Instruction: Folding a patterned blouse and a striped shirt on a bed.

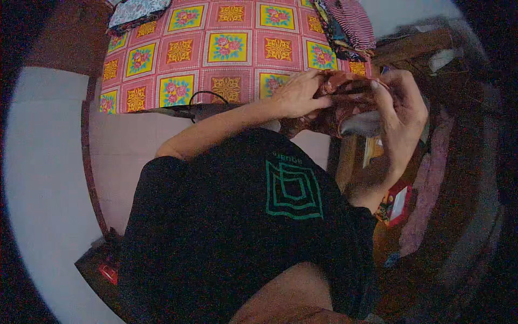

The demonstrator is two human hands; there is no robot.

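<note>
A reddish-brown patterned cloth (336,117) is bunched between my two hands at the near right corner of a table with a pink and yellow floral cover (226,46). My left hand (301,93) has its fingers on the cloth's left side, thumb pointing right. On the other side, my right hand (400,101) pinches the cloth's upper right edge between thumb and fingers. The lower part of the cloth hangs past the table's edge, in front of my black shirt.
A striped cloth (352,26) lies on a dark patterned one at the table's far right. Folded floral fabric (137,14) sits at the far left corner. A black cable (208,92) loops over the near edge. A red package (398,204) is at the right.
</note>
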